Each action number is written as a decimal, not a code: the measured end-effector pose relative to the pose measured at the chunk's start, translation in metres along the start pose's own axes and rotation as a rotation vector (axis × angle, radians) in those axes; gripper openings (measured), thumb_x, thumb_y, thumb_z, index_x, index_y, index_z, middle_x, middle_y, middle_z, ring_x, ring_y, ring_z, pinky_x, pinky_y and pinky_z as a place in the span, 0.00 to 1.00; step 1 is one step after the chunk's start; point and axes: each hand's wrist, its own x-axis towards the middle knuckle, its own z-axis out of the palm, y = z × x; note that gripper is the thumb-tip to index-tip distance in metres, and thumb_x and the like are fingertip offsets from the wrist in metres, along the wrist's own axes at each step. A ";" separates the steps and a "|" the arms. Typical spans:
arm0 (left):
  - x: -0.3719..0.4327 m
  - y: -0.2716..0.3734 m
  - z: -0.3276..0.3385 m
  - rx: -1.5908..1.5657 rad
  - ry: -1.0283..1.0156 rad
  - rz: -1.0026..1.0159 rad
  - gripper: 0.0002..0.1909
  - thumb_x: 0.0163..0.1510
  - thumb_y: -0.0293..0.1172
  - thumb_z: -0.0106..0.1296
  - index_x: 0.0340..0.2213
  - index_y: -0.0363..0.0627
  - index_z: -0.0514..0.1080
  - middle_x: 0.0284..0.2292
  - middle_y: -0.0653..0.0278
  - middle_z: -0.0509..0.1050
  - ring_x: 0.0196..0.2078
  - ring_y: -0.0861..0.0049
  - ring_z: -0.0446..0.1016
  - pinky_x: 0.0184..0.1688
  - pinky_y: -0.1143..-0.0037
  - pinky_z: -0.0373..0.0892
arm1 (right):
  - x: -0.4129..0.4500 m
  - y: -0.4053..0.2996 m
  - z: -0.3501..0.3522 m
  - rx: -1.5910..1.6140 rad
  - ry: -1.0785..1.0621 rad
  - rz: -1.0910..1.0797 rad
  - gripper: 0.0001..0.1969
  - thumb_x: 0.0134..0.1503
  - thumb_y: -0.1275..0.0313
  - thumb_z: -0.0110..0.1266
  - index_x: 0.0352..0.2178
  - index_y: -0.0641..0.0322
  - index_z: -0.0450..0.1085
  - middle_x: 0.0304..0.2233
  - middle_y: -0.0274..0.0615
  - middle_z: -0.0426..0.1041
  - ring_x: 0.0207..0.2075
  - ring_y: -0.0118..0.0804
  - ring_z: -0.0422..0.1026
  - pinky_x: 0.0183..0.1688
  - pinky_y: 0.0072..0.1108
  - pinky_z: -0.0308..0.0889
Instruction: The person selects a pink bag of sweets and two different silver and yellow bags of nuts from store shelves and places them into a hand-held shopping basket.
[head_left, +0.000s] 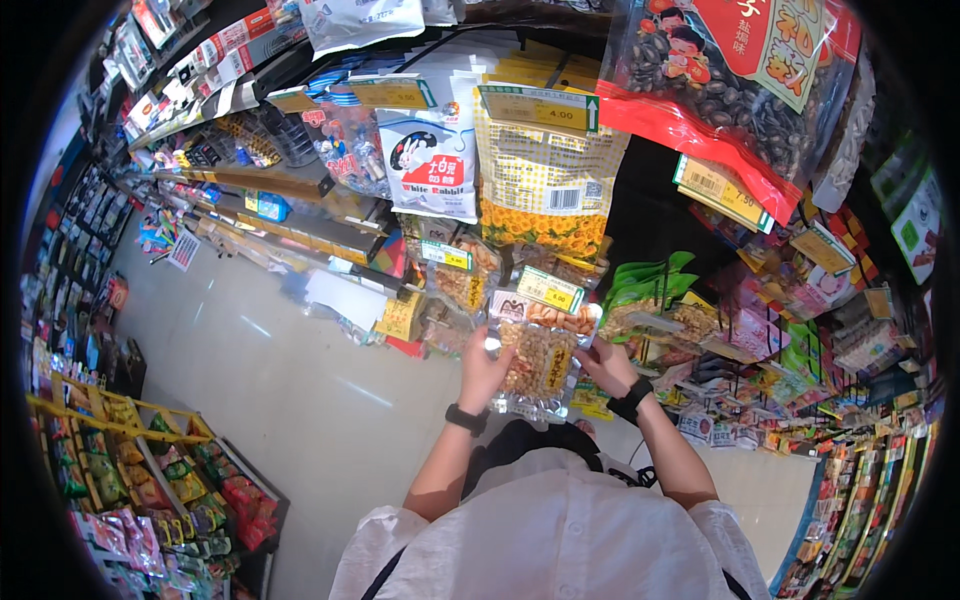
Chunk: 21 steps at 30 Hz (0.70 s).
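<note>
A clear plastic bag of peanut snacks (534, 360) is upright between my two hands, in front of a hanging shop rack. My left hand (486, 366) grips its left side, thumb across the front. On the right side my right hand (609, 367) holds the same bag, its fingers partly hidden behind the pack. A price tag (550, 291) overlaps the top of the bag. Just left hangs a similar nut bag (459, 281), and green-topped nut packs (649, 289) hang to the right. Above are a White Rabbit candy bag (427, 161) and a yellow checked bag (547, 176).
A large red-edged bag of dark seeds (720, 90) juts out at the upper right. Metal hooks and price tags (724, 191) project from the rack. A snack display stand (150, 480) is at the lower left, across the pale tiled floor (300, 405). More shelves (855, 517) stand lower right.
</note>
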 end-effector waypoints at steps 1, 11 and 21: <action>-0.004 0.000 -0.005 -0.018 -0.009 -0.009 0.22 0.40 0.30 0.56 0.38 0.35 0.63 0.34 0.54 0.70 0.36 0.67 0.69 0.39 0.74 0.63 | -0.003 -0.007 0.000 0.001 -0.004 -0.004 0.14 0.50 0.66 0.49 0.28 0.71 0.64 0.16 0.44 0.68 0.19 0.33 0.69 0.23 0.22 0.62; -0.028 -0.002 -0.046 0.028 0.044 -0.155 0.23 0.42 0.29 0.54 0.40 0.35 0.61 0.32 0.54 0.69 0.35 0.66 0.69 0.38 0.73 0.64 | -0.011 -0.047 0.016 -0.048 -0.108 -0.194 0.12 0.47 0.66 0.50 0.24 0.67 0.66 0.20 0.47 0.69 0.23 0.44 0.69 0.26 0.27 0.63; -0.063 -0.023 -0.072 0.024 0.242 -0.088 0.31 0.47 0.24 0.47 0.51 0.33 0.46 0.41 0.54 0.65 0.40 0.73 0.67 0.41 0.76 0.64 | -0.017 -0.103 0.048 0.070 -0.155 -0.527 0.09 0.47 0.70 0.51 0.24 0.66 0.64 0.20 0.42 0.66 0.22 0.36 0.67 0.25 0.23 0.62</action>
